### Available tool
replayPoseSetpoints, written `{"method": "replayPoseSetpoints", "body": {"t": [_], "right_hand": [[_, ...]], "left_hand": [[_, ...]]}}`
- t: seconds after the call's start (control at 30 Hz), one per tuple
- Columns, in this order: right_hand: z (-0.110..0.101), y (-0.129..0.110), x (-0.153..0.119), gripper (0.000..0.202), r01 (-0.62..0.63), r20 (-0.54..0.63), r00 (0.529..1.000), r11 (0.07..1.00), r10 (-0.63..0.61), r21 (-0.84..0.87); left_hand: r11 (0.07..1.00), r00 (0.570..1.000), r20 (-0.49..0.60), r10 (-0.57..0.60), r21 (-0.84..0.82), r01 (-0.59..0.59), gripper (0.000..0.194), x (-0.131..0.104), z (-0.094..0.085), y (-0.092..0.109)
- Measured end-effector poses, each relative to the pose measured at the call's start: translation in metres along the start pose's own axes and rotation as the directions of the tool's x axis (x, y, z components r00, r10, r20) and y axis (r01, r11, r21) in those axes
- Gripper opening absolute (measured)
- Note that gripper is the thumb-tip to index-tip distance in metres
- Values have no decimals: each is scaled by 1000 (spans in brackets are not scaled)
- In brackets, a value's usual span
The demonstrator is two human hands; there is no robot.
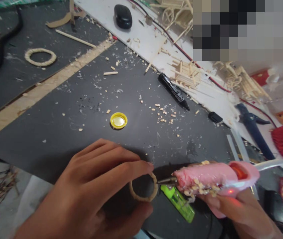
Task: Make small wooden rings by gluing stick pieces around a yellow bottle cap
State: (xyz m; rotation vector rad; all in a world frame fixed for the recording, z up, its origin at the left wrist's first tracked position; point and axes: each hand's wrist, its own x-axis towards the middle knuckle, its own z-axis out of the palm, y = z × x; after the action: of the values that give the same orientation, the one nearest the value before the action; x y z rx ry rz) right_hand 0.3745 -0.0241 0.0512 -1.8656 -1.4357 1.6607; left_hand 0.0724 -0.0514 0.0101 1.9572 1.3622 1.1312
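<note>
My left hand [101, 189] is at the lower middle, its fingertips closed on a small round wooden ring [145, 199]. My right hand [241, 212], at the lower right, is wrapped round a pink hot glue gun [213, 179] with a glue stick in its back and a red light lit. The gun's metal nozzle points left and meets the right side of the ring. Bits of wood and glue cling to the gun's body. A green transparent lighter [179, 202] lies on the dark board just below the nozzle.
A yellow cap [118, 120] lies beyond my left hand. Farther off are a black marker [173, 91], wood bits, a larger wooden ring [40, 57], a wooden strip [41, 86] and a black mouse-like object [123, 16]. Stick models [187, 73] stand at the back right.
</note>
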Motion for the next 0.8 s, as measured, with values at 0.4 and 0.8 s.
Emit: {"method": "replayPoseSetpoints", "body": {"t": [0.4, 0.8], "right_hand": [[6, -5, -2, 61, -39, -51, 998, 999, 40, 8], [7, -6, 0, 62, 23, -5, 1000, 999, -23, 23]], "left_hand": [[998, 999, -3, 52, -24, -52, 37, -4, 1, -4], [999, 999, 41, 27, -34, -26, 41, -6, 3, -5]]}}
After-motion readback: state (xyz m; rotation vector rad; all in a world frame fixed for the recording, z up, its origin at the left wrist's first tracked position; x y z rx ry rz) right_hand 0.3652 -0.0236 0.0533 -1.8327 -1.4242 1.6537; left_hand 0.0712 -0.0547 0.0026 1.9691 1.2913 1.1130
